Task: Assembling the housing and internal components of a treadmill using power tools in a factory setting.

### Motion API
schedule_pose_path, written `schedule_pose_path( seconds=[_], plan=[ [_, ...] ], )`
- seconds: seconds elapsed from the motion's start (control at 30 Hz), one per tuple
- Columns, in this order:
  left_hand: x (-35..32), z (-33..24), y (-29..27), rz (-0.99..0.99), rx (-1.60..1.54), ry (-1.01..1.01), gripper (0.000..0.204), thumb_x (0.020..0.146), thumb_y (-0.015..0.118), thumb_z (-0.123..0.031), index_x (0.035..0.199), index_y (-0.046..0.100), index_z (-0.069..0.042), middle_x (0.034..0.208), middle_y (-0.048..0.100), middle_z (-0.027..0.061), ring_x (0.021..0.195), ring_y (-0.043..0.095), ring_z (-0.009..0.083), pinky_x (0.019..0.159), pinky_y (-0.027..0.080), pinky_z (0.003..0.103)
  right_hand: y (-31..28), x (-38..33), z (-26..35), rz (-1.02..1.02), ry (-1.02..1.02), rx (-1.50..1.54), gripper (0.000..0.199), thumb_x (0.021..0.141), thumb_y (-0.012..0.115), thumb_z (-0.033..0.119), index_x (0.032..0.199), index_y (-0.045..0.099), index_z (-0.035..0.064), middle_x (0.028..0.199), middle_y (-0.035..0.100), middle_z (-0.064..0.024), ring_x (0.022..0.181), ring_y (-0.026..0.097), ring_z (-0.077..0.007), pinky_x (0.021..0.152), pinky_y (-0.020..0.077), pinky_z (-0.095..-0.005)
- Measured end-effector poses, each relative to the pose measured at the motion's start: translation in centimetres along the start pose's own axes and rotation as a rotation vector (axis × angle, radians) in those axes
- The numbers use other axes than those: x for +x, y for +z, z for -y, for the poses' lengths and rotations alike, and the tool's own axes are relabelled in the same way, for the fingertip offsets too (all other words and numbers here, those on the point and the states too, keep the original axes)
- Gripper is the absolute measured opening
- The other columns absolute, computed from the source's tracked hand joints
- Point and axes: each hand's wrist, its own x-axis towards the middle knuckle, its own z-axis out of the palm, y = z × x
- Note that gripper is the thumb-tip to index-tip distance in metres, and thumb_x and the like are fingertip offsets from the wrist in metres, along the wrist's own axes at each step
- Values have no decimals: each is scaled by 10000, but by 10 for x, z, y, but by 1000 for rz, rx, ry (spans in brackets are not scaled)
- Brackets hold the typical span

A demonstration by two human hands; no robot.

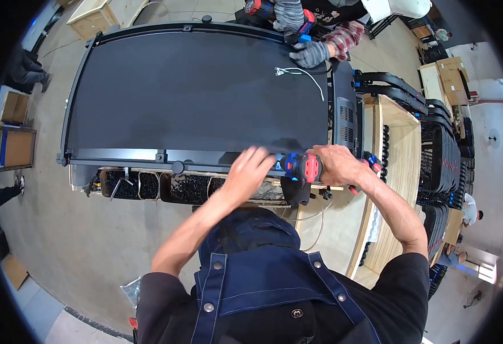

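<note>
A long treadmill deck with a black belt (200, 92) lies in front of me. My right hand (338, 165) is wrapped round a red and blue cordless drill (304, 167), which is at the deck's near right corner. My left hand (248, 171) is over the near side rail (205, 161), just left of the drill. Its fingers are stretched out, slightly blurred, and no object shows in them. The drill's tip and what it meets are hidden. A loose white and green cable (300, 73) rests on the belt at the far right.
Below the near rail stand bins of black screws (185, 186). Across the deck, a co-worker's gloved hand (310, 55) rests near the far right corner; the other holds a power tool. An open wooden crate (397, 189) and stacked black frames (437, 155) stand at right.
</note>
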Motion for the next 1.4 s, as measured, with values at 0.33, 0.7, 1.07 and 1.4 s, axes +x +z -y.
schedule_pose_path(
  seconds=[0.33,0.7,1.07,1.4],
  plan=[
    [-257,90,115,711,380,-771,375,816,731,-125,1156,578,-93,1194,584,164,1052,666,372,750,614,445,12,-50,-4,-125,20,274,433,689,724,18,1120,692,15,900,715,-217,905,681,-433,818,556,-434],
    [-244,102,108,830,345,-674,157,857,629,-72,995,688,-27,934,732,217,893,737,374,776,608,465,117,-115,3,-184,221,840,325,755,882,177,971,702,15,803,708,-39,727,614,-101,713,540,-317],
    [-222,72,71,-69,-1020,-1579,239,952,674,-79,1168,692,20,937,743,101,793,735,238,733,619,349,166,-93,21,-145,96,992,399,756,867,178,1051,692,-25,897,749,-129,798,695,-188,797,564,-354],
    [-142,-30,8,-90,-1869,-1205,200,989,685,-140,1146,649,-21,1013,686,88,919,702,198,783,610,285,159,-84,30,-138,39,1158,482,757,866,139,1141,642,-46,995,722,-104,859,638,-160,856,556,-341]
  ],
)
